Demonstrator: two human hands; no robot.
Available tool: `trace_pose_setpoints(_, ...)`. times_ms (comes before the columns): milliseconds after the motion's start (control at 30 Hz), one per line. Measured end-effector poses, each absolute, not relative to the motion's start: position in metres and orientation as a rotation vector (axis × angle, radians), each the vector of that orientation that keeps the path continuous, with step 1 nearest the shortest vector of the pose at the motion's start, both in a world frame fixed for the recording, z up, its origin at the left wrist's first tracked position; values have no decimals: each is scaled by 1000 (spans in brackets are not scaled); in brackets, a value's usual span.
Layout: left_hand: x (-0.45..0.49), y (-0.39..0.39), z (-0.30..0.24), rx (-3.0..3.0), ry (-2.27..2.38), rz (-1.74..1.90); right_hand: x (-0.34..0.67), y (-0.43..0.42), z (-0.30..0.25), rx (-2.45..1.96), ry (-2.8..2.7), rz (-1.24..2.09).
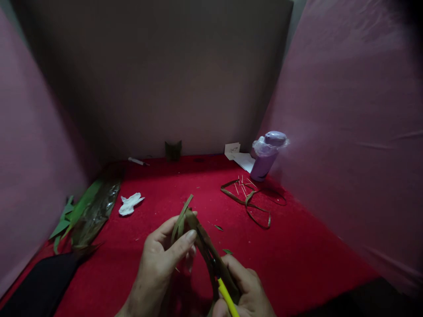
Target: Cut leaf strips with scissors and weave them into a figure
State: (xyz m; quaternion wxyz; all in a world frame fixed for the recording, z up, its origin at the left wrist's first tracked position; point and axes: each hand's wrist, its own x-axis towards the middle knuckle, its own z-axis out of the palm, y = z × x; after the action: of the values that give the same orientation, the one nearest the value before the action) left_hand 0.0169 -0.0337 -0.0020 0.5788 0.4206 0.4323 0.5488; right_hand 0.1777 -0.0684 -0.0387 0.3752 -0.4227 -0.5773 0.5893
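Close in front of me, my left hand (165, 251) pinches a folded brownish-green leaf (191, 218) between thumb and fingers. A narrow strip of it sticks up past the fingertips. My right hand (246, 286) is closed on yellow-handled scissors (225, 296), whose dark blades point up along the leaf toward my left thumb. Lengths of leaf run on both sides of the blades, down to my right hand. The lower end of the scissors is cut off by the picture's edge. Small green leaf scraps (227, 251) lie on the red cloth beyond my hands.
Long leaves (99, 207) lie at left by a black item (42, 281) and crumpled white tissue (131, 204). Toothpicks (243, 190) and a looped brown strip (259, 207) lie right, near a purple bottle (263, 163) and white papers (243, 161). A small leaf piece (173, 150) stands behind.
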Motion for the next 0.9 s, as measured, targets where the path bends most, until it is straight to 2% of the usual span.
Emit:
trace_pose_setpoints(400, 14, -36, -5, 999, 1073, 1313, 179, -66, -50, -1077, -1641, 1369)
trace_pose_setpoints(900, 16, -34, -3, 1004, 1088, 1256, 177, -68, -48, -1046, -1564, 1422)
